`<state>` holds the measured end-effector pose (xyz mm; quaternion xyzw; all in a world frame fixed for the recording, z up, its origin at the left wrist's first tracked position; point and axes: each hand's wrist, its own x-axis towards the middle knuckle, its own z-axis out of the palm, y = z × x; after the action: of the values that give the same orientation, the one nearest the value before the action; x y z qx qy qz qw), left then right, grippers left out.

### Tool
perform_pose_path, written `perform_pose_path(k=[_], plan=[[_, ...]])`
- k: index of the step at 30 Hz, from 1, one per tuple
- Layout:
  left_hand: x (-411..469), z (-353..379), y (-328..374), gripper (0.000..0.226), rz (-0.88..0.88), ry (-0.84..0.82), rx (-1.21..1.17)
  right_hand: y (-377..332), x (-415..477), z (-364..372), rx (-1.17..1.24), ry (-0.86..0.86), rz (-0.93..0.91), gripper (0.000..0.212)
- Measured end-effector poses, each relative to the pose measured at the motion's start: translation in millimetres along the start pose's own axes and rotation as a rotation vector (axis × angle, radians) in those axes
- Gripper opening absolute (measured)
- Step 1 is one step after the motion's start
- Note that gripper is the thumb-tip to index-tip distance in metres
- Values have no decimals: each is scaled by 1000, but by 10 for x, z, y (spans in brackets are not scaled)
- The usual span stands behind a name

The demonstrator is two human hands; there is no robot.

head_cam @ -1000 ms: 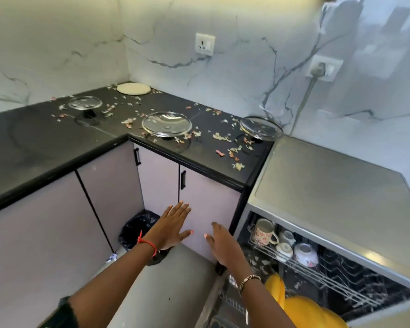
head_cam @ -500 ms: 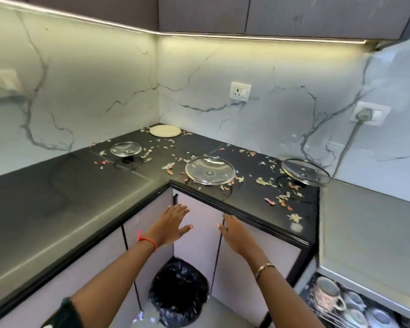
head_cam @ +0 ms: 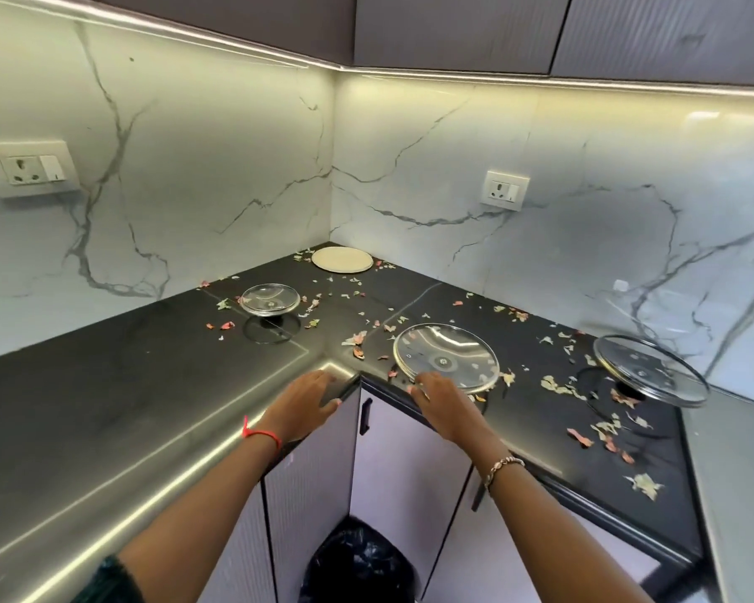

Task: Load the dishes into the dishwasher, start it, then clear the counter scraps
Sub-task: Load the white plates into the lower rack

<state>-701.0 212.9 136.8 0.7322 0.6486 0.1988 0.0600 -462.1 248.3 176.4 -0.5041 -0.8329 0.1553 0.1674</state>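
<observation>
Our left hand [head_cam: 305, 404] and right hand [head_cam: 442, 404] are released; we judge the nearest round steel-rimmed glass lid [head_cam: 447, 354] fragile, slippery, best taken by its rim.

My feed is bright: a warm light strip [head_cam: 497, 78] above the counter [head_cam: 83, 406] washes the marble wall [head_cam: 192, 189]. It lays a long glare streak along the counter's front edge, and the glass lid [head_cam: 445, 356] by the counter's corner glints. Lines bow toward the frame edges; the left hand [head_cam: 305, 402] and right hand [head_cam: 442, 404] look faintly smeared.
</observation>
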Motion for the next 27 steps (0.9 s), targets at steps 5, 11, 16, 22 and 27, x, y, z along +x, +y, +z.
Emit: perform_pose_path(k=[5,11,16,22,27], plan=[[431,79,-259,36,-91,-99,34,104,599,-25,-20,55,-58,30],[1177,57,-527,29,-159,-114,23,324,1541,-223,-54,108,-114,30],[1792,102,-662,26,-208,-71,-47,537,2263,-315,-45,105,-124,42],[2375,310,-966,27,-265,-63,-97,739,2988,-179,-39,61,-125,45],[2883,606,-1290,30,-264,-117,-128,906,3533,2,-17,9,-60,37]])
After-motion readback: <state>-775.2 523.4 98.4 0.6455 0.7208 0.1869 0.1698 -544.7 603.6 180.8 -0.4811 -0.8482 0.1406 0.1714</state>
